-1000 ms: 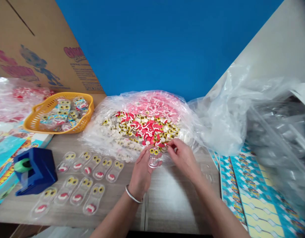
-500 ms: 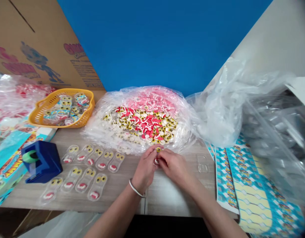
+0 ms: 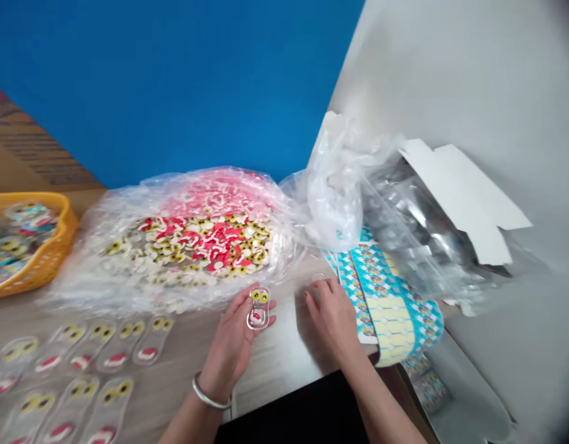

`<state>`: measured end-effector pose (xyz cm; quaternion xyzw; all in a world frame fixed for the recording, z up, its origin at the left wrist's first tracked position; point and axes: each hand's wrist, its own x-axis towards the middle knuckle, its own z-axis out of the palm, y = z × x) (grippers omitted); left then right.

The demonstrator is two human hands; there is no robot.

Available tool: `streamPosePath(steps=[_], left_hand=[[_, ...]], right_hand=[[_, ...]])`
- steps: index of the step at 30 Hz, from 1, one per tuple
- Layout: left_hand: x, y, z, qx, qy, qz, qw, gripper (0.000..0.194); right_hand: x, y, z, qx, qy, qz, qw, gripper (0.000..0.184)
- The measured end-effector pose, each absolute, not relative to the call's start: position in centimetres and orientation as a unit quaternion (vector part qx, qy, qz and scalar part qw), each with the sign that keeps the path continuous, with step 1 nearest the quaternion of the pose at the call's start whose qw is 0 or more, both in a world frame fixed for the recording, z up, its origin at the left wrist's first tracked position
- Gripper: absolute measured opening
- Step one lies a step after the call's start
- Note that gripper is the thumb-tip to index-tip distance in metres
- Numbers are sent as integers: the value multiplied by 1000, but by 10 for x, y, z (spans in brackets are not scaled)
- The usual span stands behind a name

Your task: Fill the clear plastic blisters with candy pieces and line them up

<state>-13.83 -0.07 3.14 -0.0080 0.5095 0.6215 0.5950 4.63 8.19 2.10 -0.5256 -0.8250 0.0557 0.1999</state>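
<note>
My left hand [image 3: 229,345] holds a clear plastic tray [image 3: 259,308] between thumb and fingers. That tray carries two yellow candy eyes and a red-and-white candy mouth. My right hand [image 3: 333,319] lies a little to the right, its fingertips at the edge of an unfilled clear tray [image 3: 318,279]. Whether it grips that tray, I cannot tell. Behind both hands is a large clear bag [image 3: 187,240] of loose red, white and yellow candies. A silver bangle [image 3: 210,394] circles my left wrist.
Filled candy trays [image 3: 152,339] lie in rows on the wooden table [image 3: 277,351] at left. A yellow basket [image 3: 44,259] of packs sits far left. Printed blue-and-yellow card strips [image 3: 386,302], a crumpled plastic bag [image 3: 335,197] and white card [image 3: 464,191] lie right.
The view has swung right. My hands have parted: the candy-filled tray now lies in my left hand, and my right hand has moved right to the unfilled clear tray.
</note>
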Motion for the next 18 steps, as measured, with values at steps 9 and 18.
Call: streamPosePath(steps=[9,18], left_hand=[[-99,2,22,-7,526,565,635,42],[-98,18,16,-12,570,511,643,38]], right_hand=[[78,120,14,-532,-809,69,241,15],[89,264,51,-578,-779,53,236,34]])
